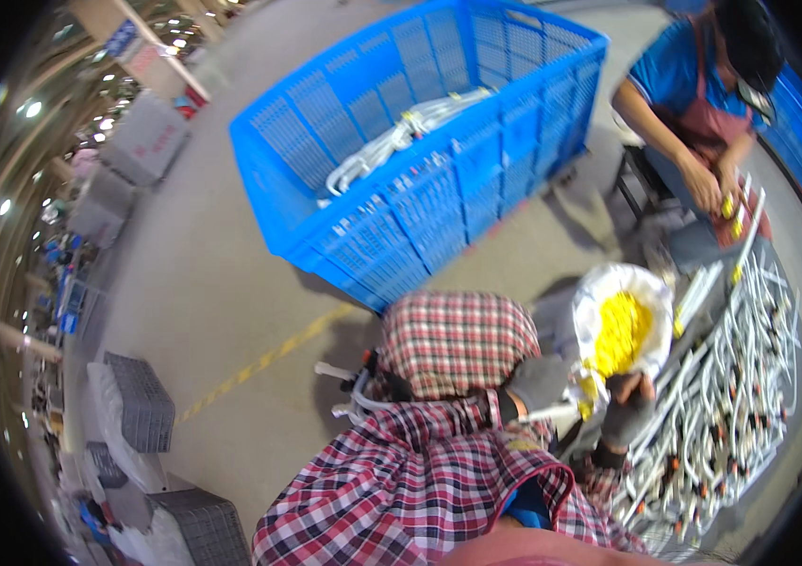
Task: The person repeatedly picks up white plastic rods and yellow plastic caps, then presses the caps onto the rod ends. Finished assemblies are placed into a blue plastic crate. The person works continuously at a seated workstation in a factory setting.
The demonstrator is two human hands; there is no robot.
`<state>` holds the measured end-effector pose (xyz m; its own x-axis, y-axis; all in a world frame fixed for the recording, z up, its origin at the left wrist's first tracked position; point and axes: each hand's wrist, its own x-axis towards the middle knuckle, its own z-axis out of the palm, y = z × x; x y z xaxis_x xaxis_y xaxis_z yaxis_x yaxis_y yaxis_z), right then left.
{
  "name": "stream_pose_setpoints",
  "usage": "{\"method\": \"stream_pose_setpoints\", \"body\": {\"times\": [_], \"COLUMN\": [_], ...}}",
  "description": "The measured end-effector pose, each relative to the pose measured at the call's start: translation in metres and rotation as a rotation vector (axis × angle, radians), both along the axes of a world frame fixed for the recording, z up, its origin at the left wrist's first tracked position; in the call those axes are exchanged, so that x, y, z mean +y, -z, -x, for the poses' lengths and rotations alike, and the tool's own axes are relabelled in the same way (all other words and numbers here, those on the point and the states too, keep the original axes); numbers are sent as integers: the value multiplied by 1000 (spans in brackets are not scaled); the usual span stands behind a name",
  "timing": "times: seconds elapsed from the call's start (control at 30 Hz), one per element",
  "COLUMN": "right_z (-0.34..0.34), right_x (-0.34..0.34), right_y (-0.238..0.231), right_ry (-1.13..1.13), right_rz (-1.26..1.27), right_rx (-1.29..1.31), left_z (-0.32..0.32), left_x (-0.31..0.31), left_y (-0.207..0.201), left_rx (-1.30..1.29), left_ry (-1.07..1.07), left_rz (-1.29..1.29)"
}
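My left hand [535, 381], in a grey glove, is closed around a white tube [552, 412] in front of my body. My right hand [629, 413], gloved with bare fingertips, is beside it with its fingers curled in; what they pinch is hidden. Small yellow pieces [588, 389] show between the two hands. Just beyond them stands a white sack [658, 288], its rim rolled open, filled with yellow plastic pieces [620, 330]. To the right lies a large pile of white tubes [731, 396] with dark and orange fittings.
A big blue crate [410, 231] holding white tubes stands ahead. A co-worker [693, 113] sits at the far right, handling yellow-ended tubes. A checked-cloth-covered object [458, 340] is close on my left. Grey crates [142, 401] stand at the left, past a yellow floor line [264, 363].
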<state>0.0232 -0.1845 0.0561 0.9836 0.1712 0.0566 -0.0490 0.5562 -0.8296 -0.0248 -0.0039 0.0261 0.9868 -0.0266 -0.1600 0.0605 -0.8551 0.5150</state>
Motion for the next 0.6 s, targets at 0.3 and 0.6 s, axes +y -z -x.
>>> {"method": "stream_pose_setpoints", "body": {"times": [0.3, 0.6], "right_z": [1, -76], "right_x": [-50, -83], "right_y": [-64, 88], "right_ry": [-237, 330], "right_rz": [-42, 314], "right_rx": [-415, 108], "left_z": [-2, -4], "left_x": [-3, -12], "left_y": [-15, -31], "left_rx": [56, -295], "left_ry": [-41, -145], "left_rz": [-72, 213]}}
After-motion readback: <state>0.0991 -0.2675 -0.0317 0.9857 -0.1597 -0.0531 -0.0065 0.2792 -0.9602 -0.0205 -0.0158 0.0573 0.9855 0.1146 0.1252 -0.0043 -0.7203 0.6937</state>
